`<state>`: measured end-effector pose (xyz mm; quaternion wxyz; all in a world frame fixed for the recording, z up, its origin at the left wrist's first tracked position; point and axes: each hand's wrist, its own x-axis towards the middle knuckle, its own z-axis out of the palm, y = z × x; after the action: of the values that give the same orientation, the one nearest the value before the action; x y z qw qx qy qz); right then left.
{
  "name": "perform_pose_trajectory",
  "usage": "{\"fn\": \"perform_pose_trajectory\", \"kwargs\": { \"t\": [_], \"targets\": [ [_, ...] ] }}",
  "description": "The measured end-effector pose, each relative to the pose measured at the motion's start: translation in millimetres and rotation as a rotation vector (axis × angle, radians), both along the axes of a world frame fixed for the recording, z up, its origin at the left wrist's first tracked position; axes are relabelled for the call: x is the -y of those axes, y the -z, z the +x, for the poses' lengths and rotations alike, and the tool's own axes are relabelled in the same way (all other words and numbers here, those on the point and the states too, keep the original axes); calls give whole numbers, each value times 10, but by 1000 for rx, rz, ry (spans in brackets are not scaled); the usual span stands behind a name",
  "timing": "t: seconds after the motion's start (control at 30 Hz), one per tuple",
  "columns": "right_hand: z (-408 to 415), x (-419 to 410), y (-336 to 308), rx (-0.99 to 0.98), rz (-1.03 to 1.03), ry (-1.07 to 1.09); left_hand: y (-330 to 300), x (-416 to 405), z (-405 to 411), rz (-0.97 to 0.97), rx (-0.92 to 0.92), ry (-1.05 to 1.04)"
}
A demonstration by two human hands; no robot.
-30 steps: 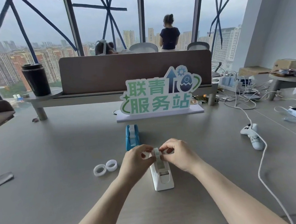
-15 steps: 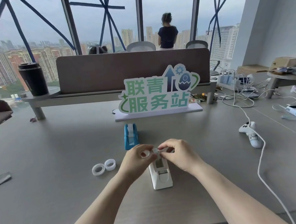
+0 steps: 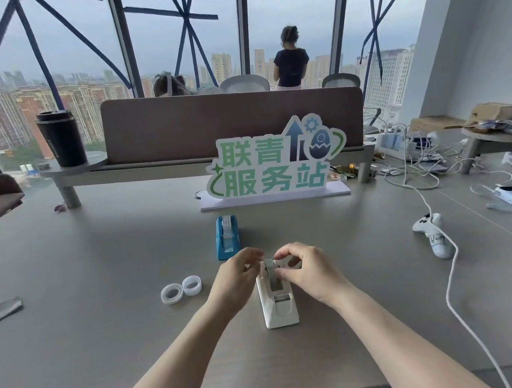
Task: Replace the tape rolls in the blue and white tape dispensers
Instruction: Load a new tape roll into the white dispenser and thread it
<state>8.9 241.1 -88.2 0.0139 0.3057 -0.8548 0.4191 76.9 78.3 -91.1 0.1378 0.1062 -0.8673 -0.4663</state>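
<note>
Head view looks down at the white tape dispenser (image 3: 278, 304) near the desk's (image 3: 105, 333) front edge. Both hands meet over its roll: the right hand (image 3: 310, 270) pinches it, while the left hand (image 3: 236, 281) curls beside it, grip unclear. The blue tape dispenser (image 3: 227, 236) stands just behind; two loose tape rolls (image 3: 181, 289) lie left.

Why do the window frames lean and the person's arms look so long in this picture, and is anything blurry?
Head view: the wide-angle lens bends straight lines near the edges and stretches the forearms; soft, overcast window light leaves only faint shadows on the table; the left hand is slightly smeared beside the white tape dispenser.
</note>
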Motion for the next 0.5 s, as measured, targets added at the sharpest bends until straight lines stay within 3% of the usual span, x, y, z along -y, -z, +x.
{"fn": "perform_pose_trajectory", "kwargs": {
  "t": [0.33, 0.5],
  "targets": [
    [-45, 123, -91, 72, -33, -9, 20, 13, 48, -6, -2, 22],
    [-27, -5, -53, -7, -17, -116, 42, 26, -17, -41, 28, 2]
  ]
}}
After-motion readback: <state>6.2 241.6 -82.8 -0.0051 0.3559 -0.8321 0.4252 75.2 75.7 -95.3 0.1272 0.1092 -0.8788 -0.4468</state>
